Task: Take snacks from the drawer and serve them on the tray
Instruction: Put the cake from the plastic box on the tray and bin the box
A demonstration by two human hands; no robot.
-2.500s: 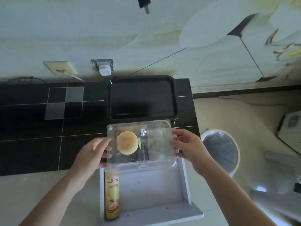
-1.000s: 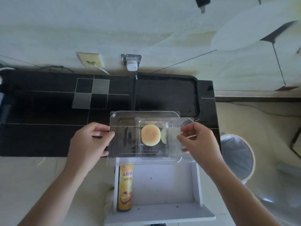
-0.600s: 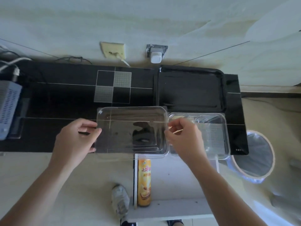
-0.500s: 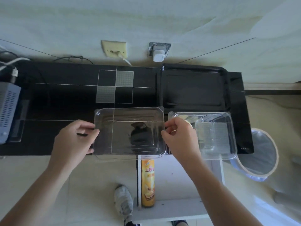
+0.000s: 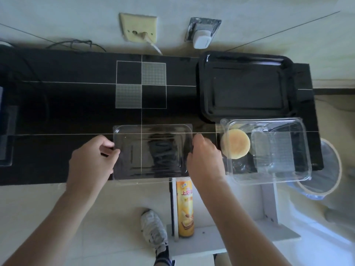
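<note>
Cake (image 5: 235, 144): round, pale yellow, sits in the left half of the clear box (image 5: 269, 150), just to the right of the right-hand fingers. Box is open-topped and rests on the table (image 5: 67, 112) at its near right corner, partly overhanging the edge. A 2nd clear insert lies in the box's right half; contents there cannot be made out.

Lid (image 5: 151, 150): clear, off the box, lying on or just above the table btwn both sets of fingers. Left hand (image 5: 92, 162) pinches the lid's left edge, fingers curled round the rim. Right hand (image 5: 203, 160) is at the lid's right edge, fingers curled down onto it; looks like a grip, but fingertips are hidden behind the knuckles.

Tray (image 5: 244, 87): black, beyond the right-hand fingers, against the wall, touching or just short of the box's far rim. Nothing on it.

Drawer (image 5: 230, 217): white, pulled out below the right forearm. Chip can (image 5: 184, 208), yellow, lies along its left side, near-side of the fingers.

Status, by judgement: drawer opened, box out, lid removed — roughly halfway. Outstanding: release lid, move cake to tray, fetch can from drawer, serve it too. No snack served yet.

Periphery: bin (image 5: 322, 169) right of the table; shoe (image 5: 153, 227) on the floor; two wall sockets (image 5: 138, 28) above.
</note>
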